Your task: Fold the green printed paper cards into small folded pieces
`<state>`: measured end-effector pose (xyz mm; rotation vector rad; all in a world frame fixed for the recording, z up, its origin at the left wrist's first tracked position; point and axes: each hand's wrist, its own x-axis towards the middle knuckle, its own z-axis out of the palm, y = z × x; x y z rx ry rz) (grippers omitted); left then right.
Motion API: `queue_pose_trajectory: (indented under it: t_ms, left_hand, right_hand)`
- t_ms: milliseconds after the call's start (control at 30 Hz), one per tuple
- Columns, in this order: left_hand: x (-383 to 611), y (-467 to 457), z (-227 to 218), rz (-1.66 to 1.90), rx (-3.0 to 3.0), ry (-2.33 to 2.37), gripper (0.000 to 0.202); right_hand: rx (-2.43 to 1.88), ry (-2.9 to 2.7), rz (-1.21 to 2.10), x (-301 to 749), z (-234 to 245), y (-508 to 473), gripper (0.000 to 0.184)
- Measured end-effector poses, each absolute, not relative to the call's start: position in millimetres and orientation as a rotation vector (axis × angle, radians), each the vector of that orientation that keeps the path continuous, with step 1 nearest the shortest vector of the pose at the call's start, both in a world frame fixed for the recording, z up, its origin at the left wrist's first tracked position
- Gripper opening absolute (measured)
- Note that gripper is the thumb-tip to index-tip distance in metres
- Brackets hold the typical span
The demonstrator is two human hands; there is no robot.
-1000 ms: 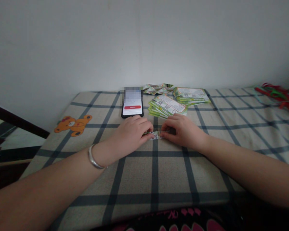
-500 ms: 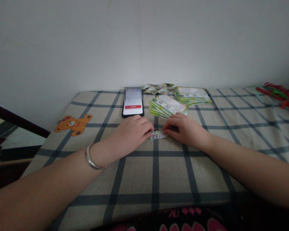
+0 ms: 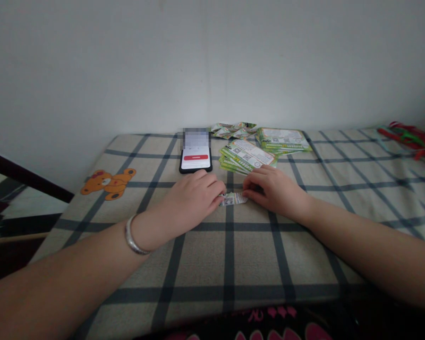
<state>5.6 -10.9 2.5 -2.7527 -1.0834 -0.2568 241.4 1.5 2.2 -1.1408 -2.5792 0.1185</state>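
Between my two hands, low over the checked cloth, is a small folded piece of printed paper [image 3: 233, 199] with a white, green and dark pattern. My left hand [image 3: 198, 193], with a silver bangle on its wrist, pinches the paper's left end. At the other end, the fingertips of my right hand [image 3: 271, 189] are closed on the paper's right edge. Just beyond the right hand lies a fanned pile of green and white leaflets [image 3: 246, 156]. A phone [image 3: 196, 158] with a lit screen and a red button rests past my left hand.
A neater stack of leaflets [image 3: 285, 139] and several folded paper pieces [image 3: 233, 129] lie near the wall. An orange bear picture [image 3: 109, 183] is at the left of the checked cloth [image 3: 205, 259]. Red and green fabric [image 3: 416, 141] lies at the far right.
My right hand has shifted very slightly to the right, and a little more of the paper shows between my hands. The phone and leaflets stay in place.
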Motion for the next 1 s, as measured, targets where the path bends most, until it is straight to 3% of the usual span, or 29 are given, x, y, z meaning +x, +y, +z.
queue_pose_trajectory:
  t_ms: [400,1000]
  left_hand:
    - [9,-15,7,-0.402,-2.855,-1.217,0.03]
    - [7,-14,6,-0.704,-2.844,-1.066,0.016]
  right_hand:
    - [-0.977,-2.593,0.153,241,6,-1,0.022]
    - [-0.888,-2.519,0.173,234,8,-10,0.018]
